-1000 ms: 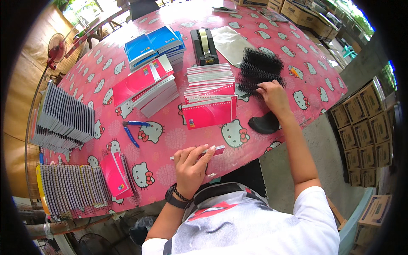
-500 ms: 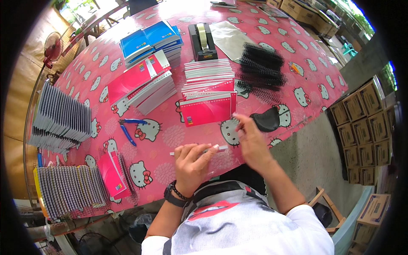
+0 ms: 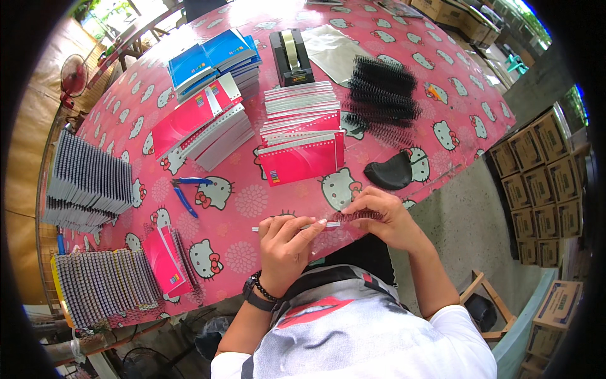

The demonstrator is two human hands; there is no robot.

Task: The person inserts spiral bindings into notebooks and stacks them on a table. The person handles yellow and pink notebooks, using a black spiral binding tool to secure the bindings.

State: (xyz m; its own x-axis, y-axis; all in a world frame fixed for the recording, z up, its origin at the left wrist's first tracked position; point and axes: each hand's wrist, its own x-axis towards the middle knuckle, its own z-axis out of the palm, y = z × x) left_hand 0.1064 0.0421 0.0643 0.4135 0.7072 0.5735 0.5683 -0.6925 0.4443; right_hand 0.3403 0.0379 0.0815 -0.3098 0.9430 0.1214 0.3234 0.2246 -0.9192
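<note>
My left hand [image 3: 285, 243] is closed on a thin notebook [image 3: 332, 224] held edge-on at the table's near edge; its narrow white edge shows on both sides of my fingers. In my right hand [image 3: 386, 221], a dark spiral binding coil [image 3: 358, 216] is pinched between thumb and fingers. The coil's left end meets the right end of the notebook, and I cannot tell whether it has entered a hole. Beyond my hands stands a row of pink-covered notebooks [image 3: 303, 161] with punched holes. A black pouch-like piece [image 3: 387, 172] lies past my right hand.
Blue cutting pliers [image 3: 185, 201] lie to the left. Stacks of bound notebooks [image 3: 95, 170] line the left side. Further back are blue notebooks [image 3: 208, 60], a tape dispenser [image 3: 292, 63] and a heap of black coils [image 3: 382, 95]. Cartons [image 3: 536, 183] stand at the right.
My right hand has come down and inward, bringing the coil to the notebook's right end. My left hand keeps its hold. The view has shifted slightly.
</note>
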